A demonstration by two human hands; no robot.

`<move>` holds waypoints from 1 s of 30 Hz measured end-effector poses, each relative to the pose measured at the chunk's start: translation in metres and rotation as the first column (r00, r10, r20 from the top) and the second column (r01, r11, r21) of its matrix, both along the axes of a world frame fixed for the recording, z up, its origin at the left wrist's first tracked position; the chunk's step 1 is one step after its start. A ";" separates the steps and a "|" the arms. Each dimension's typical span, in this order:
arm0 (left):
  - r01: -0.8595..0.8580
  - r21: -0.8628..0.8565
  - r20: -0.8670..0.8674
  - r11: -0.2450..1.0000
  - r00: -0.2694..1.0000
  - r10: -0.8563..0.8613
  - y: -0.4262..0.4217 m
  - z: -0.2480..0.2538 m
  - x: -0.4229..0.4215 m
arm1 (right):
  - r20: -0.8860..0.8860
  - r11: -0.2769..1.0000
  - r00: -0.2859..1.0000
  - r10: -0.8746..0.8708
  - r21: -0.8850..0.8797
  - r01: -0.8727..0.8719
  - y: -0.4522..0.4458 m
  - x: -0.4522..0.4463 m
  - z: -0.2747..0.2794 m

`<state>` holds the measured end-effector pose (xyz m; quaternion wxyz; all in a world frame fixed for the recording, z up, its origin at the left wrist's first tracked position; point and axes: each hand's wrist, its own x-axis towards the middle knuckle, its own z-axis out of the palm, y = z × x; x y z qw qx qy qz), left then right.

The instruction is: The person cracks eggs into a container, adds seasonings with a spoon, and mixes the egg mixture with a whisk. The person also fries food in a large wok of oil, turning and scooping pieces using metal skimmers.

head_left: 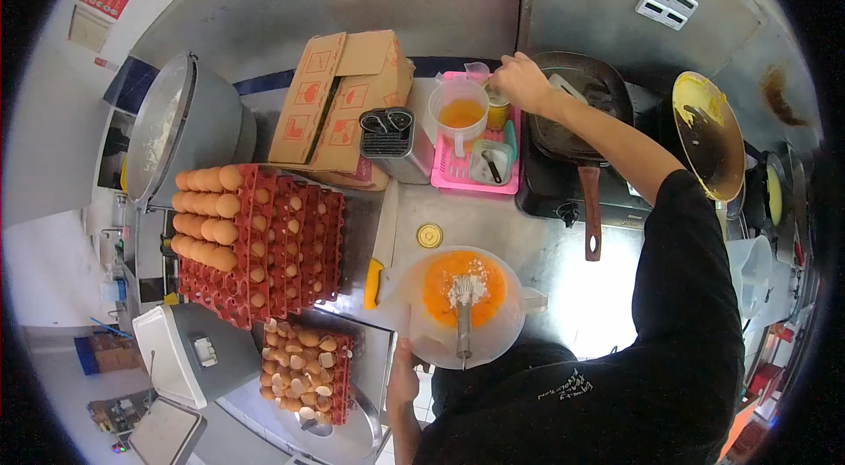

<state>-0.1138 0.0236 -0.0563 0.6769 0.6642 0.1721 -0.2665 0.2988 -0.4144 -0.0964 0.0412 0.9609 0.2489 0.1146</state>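
Note:
A translucent plastic mixing jug (510,324) stands near the counter's front edge. Inside it are orange beaten egg (436,276), a heap of white powder and a wire whisk (464,329), its handle toward me. My left hand (403,377) is against the jug's lower left side, its fingers partly hidden. At the back, my right hand (523,85) is closed around the top of a small jar (498,115) with yellowish sides, in the pink basket (451,180). A gold lid (429,235) lies on the counter behind the jug.
A measuring jug (459,104) of amber liquid and a small tub (490,161) share the basket. To its right, a square pan (576,139) sits on a stove. Left are a yellow-handled knife (374,282), a cardboard box (339,104), stacked egg trays (299,236) and a tray of eggshells (302,373).

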 end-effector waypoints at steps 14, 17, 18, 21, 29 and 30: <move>0.178 0.259 -0.002 0.949 0.983 -0.184 -0.024 0.033 0.021 | -0.317 0.712 0.927 -0.201 0.603 0.360 -0.051 -0.003 0.025; 0.205 0.246 -0.029 0.947 0.979 -0.204 -0.030 0.026 0.027 | -0.326 0.626 0.924 -0.200 0.683 0.377 -0.067 -0.009 0.033; 0.232 0.220 0.050 0.947 0.967 -0.249 -0.030 0.016 0.029 | -0.321 0.572 0.927 -0.191 0.732 0.372 -0.071 -0.014 0.038; 0.240 0.209 0.131 0.948 0.954 -0.270 -0.040 0.001 0.033 | -0.303 0.488 0.950 -0.073 0.820 0.299 -0.080 -0.038 0.062; 0.252 0.196 -0.013 0.948 0.967 -0.255 -0.075 0.024 0.059 | -0.307 0.445 0.935 0.180 0.873 0.201 -0.003 -0.200 0.172; 0.251 0.194 -0.012 0.948 0.967 -0.254 -0.074 0.021 0.060 | -0.263 0.544 0.958 0.119 0.824 0.159 0.013 -0.225 0.184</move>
